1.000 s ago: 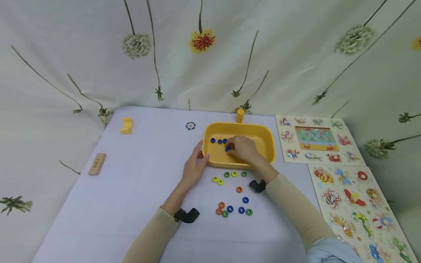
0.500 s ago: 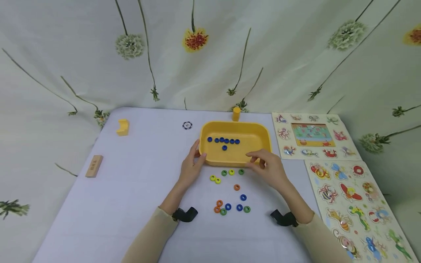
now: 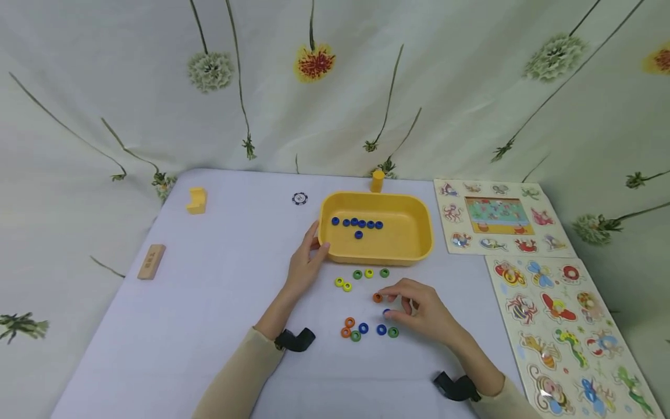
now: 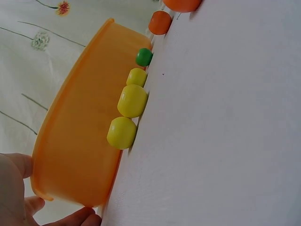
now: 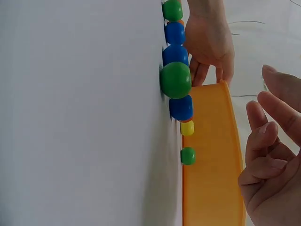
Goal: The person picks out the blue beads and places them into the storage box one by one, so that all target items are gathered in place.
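Observation:
A yellow tray (image 3: 377, 259) holds several blue beads (image 3: 362, 223), most in a row and one just below it. My left hand (image 3: 303, 267) grips the tray's left end, thumb at the rim and fingers along the outer wall, as the left wrist view shows. Over the loose beads in front of the tray is my right hand (image 3: 424, 311), thumb and forefinger spread apart with nothing between them. Its thumb tip overlaps a blue bead (image 3: 386, 312), and its forefinger tip is right by an orange bead (image 3: 377, 298).
Yellow beads (image 3: 343, 284), green beads (image 3: 384, 273) and more blue and orange ones lie before the tray. Two picture puzzle boards (image 3: 567, 329) are at the right. A yellow cylinder (image 3: 377, 181), a chip (image 3: 300, 198), a yellow block (image 3: 196, 201) and a wooden block (image 3: 152, 262) stand farther off.
My right hand has let go of a blue bead in the tray, then drawn back out over the near rim to the loose beads. The left hand stays at the tray.

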Demonstrator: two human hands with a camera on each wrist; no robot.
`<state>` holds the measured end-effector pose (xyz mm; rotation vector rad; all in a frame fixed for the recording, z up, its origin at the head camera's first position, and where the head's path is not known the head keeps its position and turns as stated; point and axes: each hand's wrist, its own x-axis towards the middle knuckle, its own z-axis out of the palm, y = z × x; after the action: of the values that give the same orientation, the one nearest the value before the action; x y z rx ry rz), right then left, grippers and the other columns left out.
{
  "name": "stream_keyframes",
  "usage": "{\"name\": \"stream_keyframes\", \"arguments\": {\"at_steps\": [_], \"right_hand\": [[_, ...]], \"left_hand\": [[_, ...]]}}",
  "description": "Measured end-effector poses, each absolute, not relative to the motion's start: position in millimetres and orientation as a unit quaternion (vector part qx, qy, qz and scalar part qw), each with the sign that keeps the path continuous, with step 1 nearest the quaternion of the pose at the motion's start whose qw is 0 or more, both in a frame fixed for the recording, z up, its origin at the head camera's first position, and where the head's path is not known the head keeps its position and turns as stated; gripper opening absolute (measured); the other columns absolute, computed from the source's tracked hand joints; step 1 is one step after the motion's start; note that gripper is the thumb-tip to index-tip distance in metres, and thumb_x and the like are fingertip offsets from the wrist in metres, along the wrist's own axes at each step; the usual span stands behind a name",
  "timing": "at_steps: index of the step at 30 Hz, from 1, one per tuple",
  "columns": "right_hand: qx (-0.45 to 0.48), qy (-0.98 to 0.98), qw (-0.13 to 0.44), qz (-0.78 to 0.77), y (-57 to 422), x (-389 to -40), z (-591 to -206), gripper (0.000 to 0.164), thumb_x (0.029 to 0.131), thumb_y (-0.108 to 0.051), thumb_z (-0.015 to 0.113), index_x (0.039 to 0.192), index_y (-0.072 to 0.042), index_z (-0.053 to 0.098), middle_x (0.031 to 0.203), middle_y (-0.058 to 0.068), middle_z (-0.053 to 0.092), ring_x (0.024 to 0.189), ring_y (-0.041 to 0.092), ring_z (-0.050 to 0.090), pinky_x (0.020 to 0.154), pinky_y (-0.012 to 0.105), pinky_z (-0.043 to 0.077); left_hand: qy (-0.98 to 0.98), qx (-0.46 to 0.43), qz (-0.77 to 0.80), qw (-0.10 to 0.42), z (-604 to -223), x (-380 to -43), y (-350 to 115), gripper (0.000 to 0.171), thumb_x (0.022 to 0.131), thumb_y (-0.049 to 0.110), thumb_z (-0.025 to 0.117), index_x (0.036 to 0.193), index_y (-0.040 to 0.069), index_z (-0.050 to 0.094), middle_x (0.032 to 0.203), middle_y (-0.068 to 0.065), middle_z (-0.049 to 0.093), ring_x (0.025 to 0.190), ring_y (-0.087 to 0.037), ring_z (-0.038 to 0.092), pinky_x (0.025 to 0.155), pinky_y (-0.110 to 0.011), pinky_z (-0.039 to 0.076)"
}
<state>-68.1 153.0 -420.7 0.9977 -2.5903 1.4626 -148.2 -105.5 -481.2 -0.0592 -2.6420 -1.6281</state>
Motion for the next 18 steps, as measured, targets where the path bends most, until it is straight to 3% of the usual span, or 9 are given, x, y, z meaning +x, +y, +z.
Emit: {"name": "stream_keyframes", "arguments": {"at_steps": [5,10,18], "right_hand": [[0.299,-0.818,-0.038,0.489,165,-76,-455,0.034,0.072,-0.014,0.072,0.105,-0.009,0.063,0.082,0.007,0.060,0.054,0.016,0.043,0.047,0.023,0.036],[0.281,-0.823,-0.080,0.487,175,-83,-482,0.036,0.073,-0.022,0.072,0.107,-0.014,0.063,0.084,-0.001,0.059,0.057,0.007,0.043,0.048,0.018,0.036],[0.287,-0.846,-0.066,0.445,178,-86,-492,0.032,0.072,-0.027,0.073,0.102,-0.021,0.064,0.080,-0.008,0.058,0.055,0.004,0.041,0.048,0.018,0.035]], "left_hand": [[-0.853,-0.020,-0.521,0.022,-482,-148,-106,0.059,0.089,0.046,0.044,0.141,0.034,0.018,0.114,-0.004,0.054,0.104,-0.018,0.049,0.088,-0.045,0.039],[-0.855,-0.021,-0.517,0.031,-484,-149,-105,0.058,0.089,0.045,0.043,0.141,0.033,0.019,0.113,-0.005,0.055,0.103,-0.019,0.050,0.086,-0.045,0.040],[-0.854,-0.020,-0.519,0.032,-483,-149,-105,0.059,0.089,0.048,0.043,0.141,0.034,0.019,0.112,-0.005,0.055,0.102,-0.019,0.049,0.086,-0.045,0.040]]}}
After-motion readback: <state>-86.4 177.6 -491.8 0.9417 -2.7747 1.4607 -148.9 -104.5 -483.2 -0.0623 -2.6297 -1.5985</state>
